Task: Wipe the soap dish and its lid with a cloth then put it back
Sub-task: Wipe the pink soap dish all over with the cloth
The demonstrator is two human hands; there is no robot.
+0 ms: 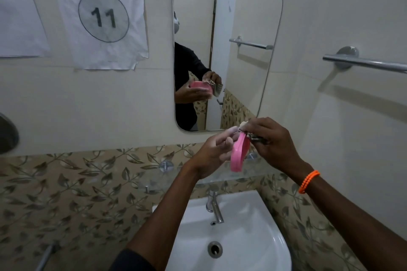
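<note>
— What is the person holding over there?

— One pink soap dish piece [239, 154], tilted on edge above the sink [271, 235]. I am seeing only that one pink piece; whether it is the dish or its lid, I cannot tell.

— Which hand is carrying it?

— The left hand [212, 156] is cupping it from the left side, fingers [229, 133] curled around its upper edge. The right hand [273, 145] is pinching one bunched cloth [253, 135] against the top of the pink piece, fingers closed on the cloth.

— So both hands are touching it?

— Yes, two hands, meeting just in front of the lower edge of the mirror [226, 28]. One orange bracelet [308, 181] is sitting on the right wrist.

— What else is around?

— One tap [214, 207] is standing at the back of the sink, and one glass shelf [231, 177] is running along the wall beneath the hands. One towel bar [365, 64] is showing on the right wall, and two paper sheets are hanging on the left, one [101, 15] reading "WORKSTATION 11".
</note>
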